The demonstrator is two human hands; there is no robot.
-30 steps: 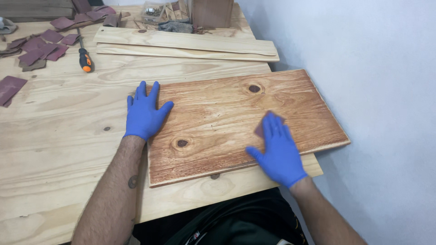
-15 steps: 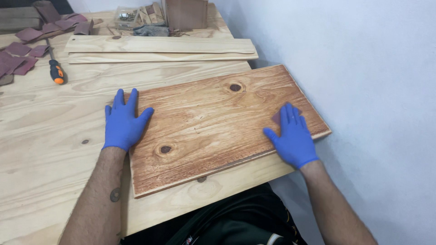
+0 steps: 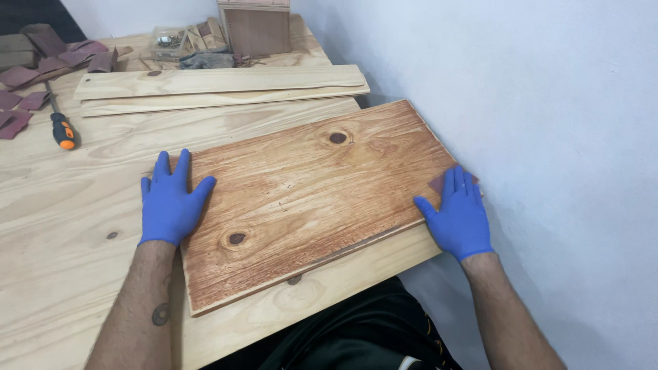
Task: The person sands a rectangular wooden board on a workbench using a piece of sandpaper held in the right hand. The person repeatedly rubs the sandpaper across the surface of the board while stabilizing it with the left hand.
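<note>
The left hand (image 3: pixel 169 203), in a blue glove, lay flat with its grip spread wide, fingers splayed, holding nothing; its palm pressed down at the left end of the stained board (image 3: pixel 308 192), partly on the board and partly on the pale surface (image 3: pixel 68 219) beside it. The right hand (image 3: pixel 458 218), also gloved in blue, lay flat at the board's far right corner, its grip open rather than closed, fingers pressing a small reddish piece of sandpaper (image 3: pixel 439 182) against the wood; only a corner of the paper showed past the fingertips. The board stretched between the two hands, lying slantwise on the surface, with two dark knots in its grain. Beyond the left hand, well apart, lay an orange-and-black screwdriver (image 3: pixel 63 131) and scattered sandpaper scraps (image 3: pixel 20 103). Ahead of both hands two pale planks (image 3: pixel 219 88) lay side by side.
</note>
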